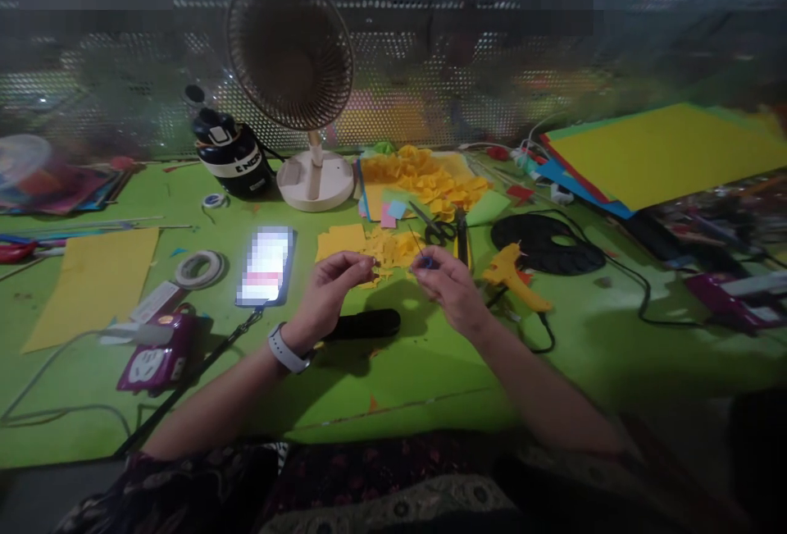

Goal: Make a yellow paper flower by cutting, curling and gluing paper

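Note:
Over a heap of cut yellow paper pieces (393,245), my two hands are held a short gap apart. My left hand (335,284) has thumb and fingers pinched together at a tiny thing I cannot make out. A thin dark stick (416,237) juts up and left from my right hand (448,284), whose fingers are closed on it; a bit of blue shows at the grip. Below my left hand lies a black elongated object (369,324), partly covered. Just beyond my right hand are black-handled scissors (439,230) and a yellow glue gun (516,278).
A fan (315,181) and a dark bottle (237,158) stand at the back, beside orange paper flowers (430,177). To my left are a lit phone (266,266), a tape roll (200,269) and a purple power adapter (156,353). Coloured sheets (670,152) are stacked at right.

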Demonstrator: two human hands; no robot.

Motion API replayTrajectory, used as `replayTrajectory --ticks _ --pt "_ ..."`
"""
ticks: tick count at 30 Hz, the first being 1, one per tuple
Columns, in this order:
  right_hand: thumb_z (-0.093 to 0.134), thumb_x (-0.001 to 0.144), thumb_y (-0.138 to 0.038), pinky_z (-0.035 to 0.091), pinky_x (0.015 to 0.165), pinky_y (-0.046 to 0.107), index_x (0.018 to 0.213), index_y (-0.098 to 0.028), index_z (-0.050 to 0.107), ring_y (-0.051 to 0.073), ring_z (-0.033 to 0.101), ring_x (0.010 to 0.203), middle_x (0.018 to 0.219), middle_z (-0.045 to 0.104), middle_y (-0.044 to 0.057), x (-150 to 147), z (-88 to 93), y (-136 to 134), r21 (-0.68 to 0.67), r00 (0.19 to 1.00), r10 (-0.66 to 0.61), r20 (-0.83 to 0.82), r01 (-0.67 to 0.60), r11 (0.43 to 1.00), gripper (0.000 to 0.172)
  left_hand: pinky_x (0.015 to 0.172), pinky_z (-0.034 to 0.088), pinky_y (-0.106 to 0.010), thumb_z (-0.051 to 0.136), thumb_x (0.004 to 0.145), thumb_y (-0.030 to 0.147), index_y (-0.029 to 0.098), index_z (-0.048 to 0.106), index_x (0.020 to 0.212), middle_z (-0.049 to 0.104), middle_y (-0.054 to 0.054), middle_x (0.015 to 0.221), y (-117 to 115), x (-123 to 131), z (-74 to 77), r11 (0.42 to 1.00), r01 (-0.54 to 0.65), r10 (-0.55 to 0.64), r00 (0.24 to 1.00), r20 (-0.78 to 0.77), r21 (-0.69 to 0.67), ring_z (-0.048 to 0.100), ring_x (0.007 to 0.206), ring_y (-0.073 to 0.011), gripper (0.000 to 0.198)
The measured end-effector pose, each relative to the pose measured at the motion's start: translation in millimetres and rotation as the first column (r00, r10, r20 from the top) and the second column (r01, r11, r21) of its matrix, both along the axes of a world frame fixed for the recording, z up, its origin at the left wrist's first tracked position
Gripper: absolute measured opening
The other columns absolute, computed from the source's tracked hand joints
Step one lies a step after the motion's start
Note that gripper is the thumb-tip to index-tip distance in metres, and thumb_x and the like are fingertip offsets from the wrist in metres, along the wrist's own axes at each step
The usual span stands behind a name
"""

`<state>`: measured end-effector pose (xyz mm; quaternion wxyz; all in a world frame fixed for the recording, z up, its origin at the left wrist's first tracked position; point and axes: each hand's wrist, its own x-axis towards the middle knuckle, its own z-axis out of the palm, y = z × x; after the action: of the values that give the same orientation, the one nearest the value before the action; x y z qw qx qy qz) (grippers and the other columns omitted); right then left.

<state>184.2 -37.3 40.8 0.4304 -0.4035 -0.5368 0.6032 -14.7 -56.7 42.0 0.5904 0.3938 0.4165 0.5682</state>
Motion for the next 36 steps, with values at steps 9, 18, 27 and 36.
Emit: replayTrajectory --ticks 9,18,27,36 --pt "0.079 0.068 -0.037 0.022 0.045 0.021 0.086 -0.017 0.066 0.005 0.034 0.051 0.059 0.043 -0.008 -6 8.8 -6 -0.085 0.977 0.210 0.048 -0.206 0.975 0.031 0.064 0.044 -0.024 0.081 0.071 0.038 0.018 0.071 0.068 0.061 0.002 0.061 -8 5 4.4 0.980 0.188 -0.189 0.982 -0.018 -0.069 0.052 0.058 -0.0092 0.022" --pt "0.081 0.066 -0.042 0.018 0.041 0.020 0.070 -0.016 0.066 0.004 0.030 0.044 0.051 0.045 -0.008 -6 2.2 -6 -0.148 0.971 0.234 -0.042 -0.238 0.960 0.030 0.061 0.044 -0.023 0.082 0.069 0.039 0.019 0.073 0.070 0.061 0.001 0.062 -8 6 2.4 0.959 0.238 -0.233 0.971 0.047 -0.155 0.052 0.058 -0.0098 0.022" --pt "0.085 0.059 -0.044 0.016 0.038 0.020 0.071 -0.017 0.066 0.002 0.026 0.038 0.050 0.048 -0.009 -15 2.5 -5 -0.204 0.979 -0.095 -0.182 0.057 0.977 0.035 0.069 0.050 -0.025 0.083 0.071 0.034 0.020 0.076 0.088 0.069 -0.001 0.076 -17 14 2.1 0.951 0.294 -0.300 0.952 -0.058 -0.092 0.060 0.068 -0.0110 0.023" --pt "0.082 0.063 -0.044 0.016 0.038 0.022 0.072 -0.018 0.065 0.003 0.023 0.038 0.044 0.037 -0.011 -19 -2.8 -6 -0.153 0.965 -0.182 -0.186 0.155 0.976 0.032 0.066 0.051 -0.024 0.080 0.072 0.036 0.019 0.077 0.081 0.072 -0.003 0.074 -16 15 -2.5 0.982 0.176 -0.183 0.976 -0.120 -0.070 0.061 0.065 -0.0112 0.019"
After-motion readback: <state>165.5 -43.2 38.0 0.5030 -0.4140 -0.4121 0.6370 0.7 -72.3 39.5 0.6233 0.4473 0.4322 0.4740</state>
